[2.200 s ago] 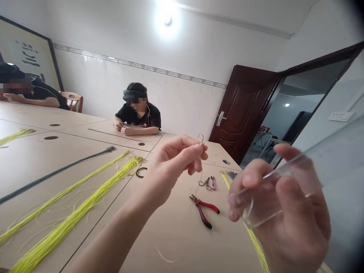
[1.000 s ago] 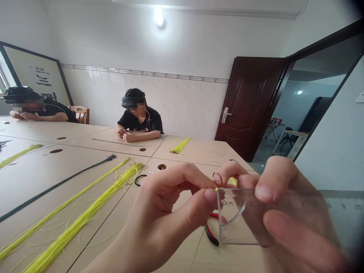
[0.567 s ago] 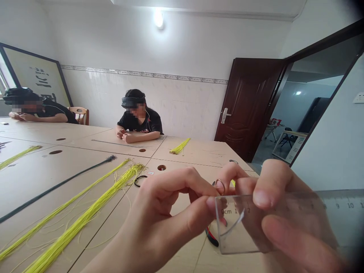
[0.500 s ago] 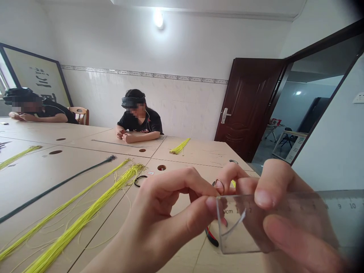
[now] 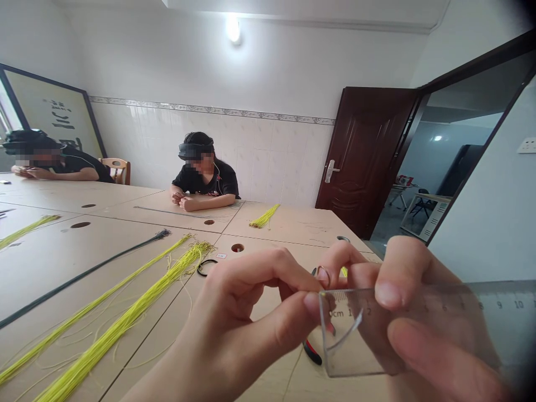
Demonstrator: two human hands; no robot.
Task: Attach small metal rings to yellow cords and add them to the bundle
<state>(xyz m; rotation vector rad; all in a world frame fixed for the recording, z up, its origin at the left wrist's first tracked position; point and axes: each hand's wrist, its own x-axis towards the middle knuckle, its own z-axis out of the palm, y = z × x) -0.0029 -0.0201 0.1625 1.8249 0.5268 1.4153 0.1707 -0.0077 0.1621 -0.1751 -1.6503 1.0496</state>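
A clear plastic ruler [image 5: 349,360] lies across the front of the view with its zero end at the left. My right hand [image 5: 408,273] is closed on it, the thumb and a finger gripping it past the 2 cm mark. At the zero end, my left hand [image 5: 255,307] is closed in a pinch with its fingertips touching the ruler's corner. A tiny yellow speck shows there, but what the pinch holds is mostly hidden. Just behind the corner, a thin dark loop [image 5: 329,275] shows against my right fingers. Under the ruler's left end a black-and-red tool handle [image 5: 312,353] is partly covered.
Bundles of yellow cord [image 5: 138,304] and a dark cord bundle [image 5: 84,279] stretch across the table [image 5: 151,357] at left. A black ring [image 5: 205,268] lies near a cable hole. Farther back are another yellow bundle [image 5: 264,216] and two seated people. A brown door [image 5: 368,162] stands open.
Both hands keep their hold almost unmoved. The yellow speck at the ruler's zero corner shows more clearly now, and the view has shifted very slightly.
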